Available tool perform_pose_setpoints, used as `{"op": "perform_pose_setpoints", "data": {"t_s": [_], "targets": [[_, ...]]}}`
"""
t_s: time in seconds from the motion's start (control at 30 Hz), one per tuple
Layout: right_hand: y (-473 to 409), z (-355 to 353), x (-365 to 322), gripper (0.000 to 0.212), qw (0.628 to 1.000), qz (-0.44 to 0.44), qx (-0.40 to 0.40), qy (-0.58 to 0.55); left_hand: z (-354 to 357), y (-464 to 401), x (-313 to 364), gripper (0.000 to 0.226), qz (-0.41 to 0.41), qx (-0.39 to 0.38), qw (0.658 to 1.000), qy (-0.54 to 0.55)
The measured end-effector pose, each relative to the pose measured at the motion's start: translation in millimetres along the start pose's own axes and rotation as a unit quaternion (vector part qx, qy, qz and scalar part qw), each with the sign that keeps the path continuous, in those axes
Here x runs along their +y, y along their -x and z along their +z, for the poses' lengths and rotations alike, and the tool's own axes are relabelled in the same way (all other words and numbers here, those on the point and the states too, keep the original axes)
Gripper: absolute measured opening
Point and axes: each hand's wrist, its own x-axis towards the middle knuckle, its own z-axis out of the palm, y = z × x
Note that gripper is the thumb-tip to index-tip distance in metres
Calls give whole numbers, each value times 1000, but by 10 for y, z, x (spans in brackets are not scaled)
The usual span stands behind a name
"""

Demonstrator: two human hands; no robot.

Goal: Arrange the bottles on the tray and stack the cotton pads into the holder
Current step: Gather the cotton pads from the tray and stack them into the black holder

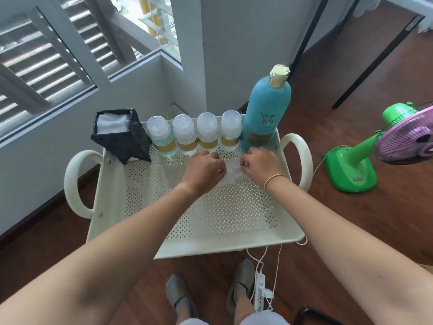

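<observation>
A cream perforated tray (222, 214) with side handles holds several small clear bottles (185, 134) with gold bands in a row along its far edge. A tall teal bottle (267, 109) with a gold cap stands at the right end of the row. A black square holder (121, 134) with white cotton pads inside sits at the far left corner. My left hand (203, 172) and my right hand (262, 166) are close together over the tray, both pinching a white cotton pad (232, 174) between them.
A green and purple floor fan (365, 160) stands to the right of the tray. A white power strip (260, 289) and cords lie on the wooden floor near my feet. A wall and windows are behind the tray on the left.
</observation>
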Motion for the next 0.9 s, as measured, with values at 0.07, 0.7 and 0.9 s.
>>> {"op": "perform_pose_setpoints", "data": {"t_s": [0.07, 0.7, 0.9], "targets": [[-23, 32, 6, 17, 1000, 4, -18, 2, 35, -20, -3, 18, -3, -7, 1000, -12], [112, 205, 24, 20, 998, 27, -22, -46, 155, 143, -42, 24, -68, -39, 997, -24], [178, 53, -91, 18, 997, -3, -5, -76, -256, 252, -171, 25, -67, 17, 997, -31]]}}
